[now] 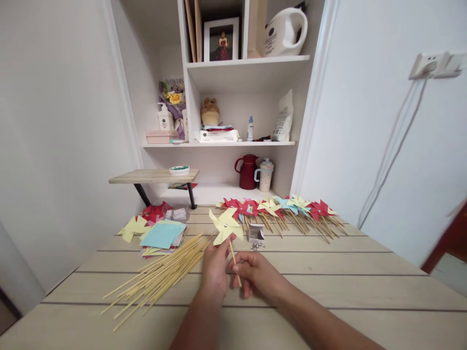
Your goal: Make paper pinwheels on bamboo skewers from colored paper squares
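Where the desk (pixel 328 277) fills the lower frame, we see the right hand (pixel 257 274) pinching the stick of a yellow pinwheel (pixel 225 225) at centre, while the left hand (pixel 214 270) closes its fingertips on the paper's lower edge. Skewers (pixel 160 277) lie lower left, paper squares (pixel 162 236) above them, and finished pinwheels (pixel 284 208) in a row behind.

Pinwheel stick's (pixel 235 265) lower end behind fingers (pixel 245 277)

Matt paper pinwheel (pixel 226 225), wooden stick (pixel 234 262); pale wood-grain table (pixel 328 282).
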Demonstrator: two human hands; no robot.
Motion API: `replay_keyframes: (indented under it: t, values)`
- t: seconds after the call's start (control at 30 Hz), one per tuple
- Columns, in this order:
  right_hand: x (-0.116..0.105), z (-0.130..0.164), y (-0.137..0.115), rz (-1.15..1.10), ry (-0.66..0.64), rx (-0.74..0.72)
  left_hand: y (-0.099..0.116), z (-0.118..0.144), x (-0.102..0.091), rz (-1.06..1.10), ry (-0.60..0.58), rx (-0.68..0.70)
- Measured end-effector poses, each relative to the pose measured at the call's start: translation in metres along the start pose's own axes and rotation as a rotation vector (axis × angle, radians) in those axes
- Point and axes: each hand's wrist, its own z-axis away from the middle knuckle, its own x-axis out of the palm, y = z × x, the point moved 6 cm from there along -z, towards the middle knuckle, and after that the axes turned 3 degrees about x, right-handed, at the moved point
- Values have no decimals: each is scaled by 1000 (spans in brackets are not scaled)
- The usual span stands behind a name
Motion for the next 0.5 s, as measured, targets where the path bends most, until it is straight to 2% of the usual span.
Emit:
replay_keyframes:
  t: [0.17, 0.37, 0.5]
  values:
    - [-4, -1, -7, -50, 56, -65, 7, -1, 2, -94, -67, 146]
    - [-11, -1, -14, -72, 105, -96, 12, -8, -7, -204, 64, 229]
    - [-12, -1, -14, -93, 111, -105, 16, -9, -2, -251, 15, 263]
